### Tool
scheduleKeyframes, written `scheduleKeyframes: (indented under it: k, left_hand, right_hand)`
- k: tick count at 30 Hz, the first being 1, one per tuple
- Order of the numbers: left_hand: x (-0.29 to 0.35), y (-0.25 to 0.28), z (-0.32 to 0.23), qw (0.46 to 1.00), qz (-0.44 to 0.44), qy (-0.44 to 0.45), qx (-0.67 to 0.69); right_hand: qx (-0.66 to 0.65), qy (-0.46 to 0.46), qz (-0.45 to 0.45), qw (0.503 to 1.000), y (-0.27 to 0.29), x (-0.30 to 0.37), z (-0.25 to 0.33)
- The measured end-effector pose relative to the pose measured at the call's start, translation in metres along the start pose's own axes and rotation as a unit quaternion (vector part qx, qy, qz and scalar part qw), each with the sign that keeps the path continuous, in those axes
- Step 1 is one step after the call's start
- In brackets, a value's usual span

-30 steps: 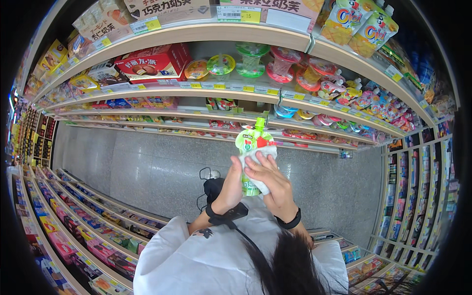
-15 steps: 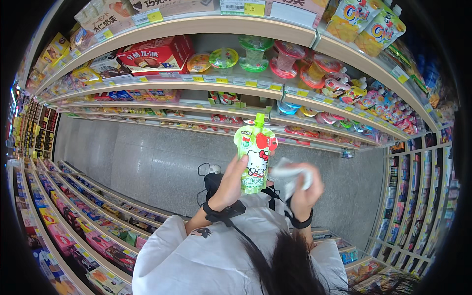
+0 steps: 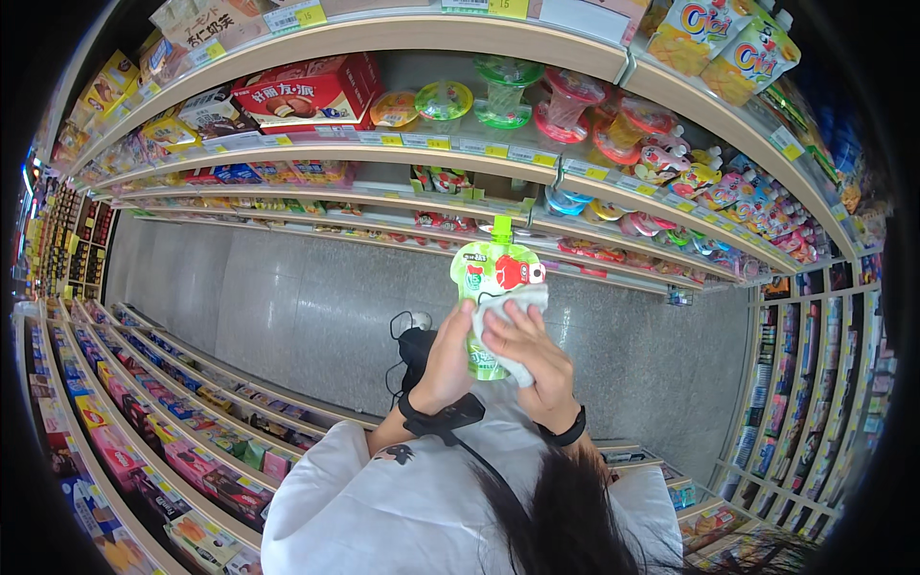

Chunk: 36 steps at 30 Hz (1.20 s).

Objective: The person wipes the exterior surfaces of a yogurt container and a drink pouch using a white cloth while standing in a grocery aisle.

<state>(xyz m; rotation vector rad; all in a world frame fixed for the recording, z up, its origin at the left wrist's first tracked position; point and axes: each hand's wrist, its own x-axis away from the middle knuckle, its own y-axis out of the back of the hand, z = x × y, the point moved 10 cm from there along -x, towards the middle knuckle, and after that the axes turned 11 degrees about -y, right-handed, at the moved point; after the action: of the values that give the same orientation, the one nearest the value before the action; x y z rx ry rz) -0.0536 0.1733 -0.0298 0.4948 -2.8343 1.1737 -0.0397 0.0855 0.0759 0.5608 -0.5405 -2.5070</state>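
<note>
A green spouted drink pouch [image 3: 474, 257] with a green cap stands upright in front of me, held along its left side by my left hand [image 3: 446, 359]. My right hand [image 3: 535, 359] presses a white cloth [image 3: 513, 305] flat against the pouch's front. Cloth and fingers cover much of the printed middle. Both hands are close together, with the cap pointing toward the shelves. Each wrist wears a black band.
Ahead runs a curved-looking shelf rack [image 3: 383, 158] with a red snack box [image 3: 307, 91], lidded jelly cups [image 3: 503, 91] and spouted pouches [image 3: 704, 34]. More stocked shelves [image 3: 192, 422] are at lower left and racks [image 3: 805, 383] at right. Grey floor [image 3: 278, 297] lies between.
My right hand has moved left with the white cloth, from beside the pouch onto its front. My left hand keeps its grip on the pouch.
</note>
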Motion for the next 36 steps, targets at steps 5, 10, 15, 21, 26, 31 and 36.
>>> scheduleKeyframes:
  k: [5, 10, 15, 21, 26, 31, 36]
  left_hand:
    - [0.001, -0.009, -0.006, 0.999, 0.038, 0.014, 0.023]
    - [0.001, -0.023, -0.016, 0.997, 0.072, 0.011, 0.040]
    - [-0.003, -0.021, -0.014, 0.995, 0.094, 0.015, 0.030]
    - [0.000, -0.013, -0.007, 0.992, 0.103, 0.014, -0.064]
    - [-0.002, -0.015, -0.012, 0.993, 0.100, 0.023, -0.056]
    - [-0.010, -0.011, -0.011, 0.997, 0.077, 0.017, 0.002]
    - [-0.010, -0.002, -0.008, 0.997, 0.070, -0.002, -0.040]
  right_hand:
    - [-0.098, -0.016, 0.032, 0.995, -0.003, 0.012, -0.005]
    - [-0.305, -0.074, 0.032, 0.949, 0.007, 0.014, -0.033]
    - [-0.256, -0.224, -0.301, 0.891, 0.069, 0.015, -0.066]
    - [0.058, -0.030, -0.110, 0.992, 0.015, -0.023, -0.002]
    - [0.004, -0.029, -0.104, 0.994, 0.003, -0.001, -0.006]
    - [-0.028, -0.017, -0.032, 0.999, -0.003, 0.014, -0.014]
    - [-0.235, -0.173, -0.091, 0.952, 0.025, 0.033, -0.073]
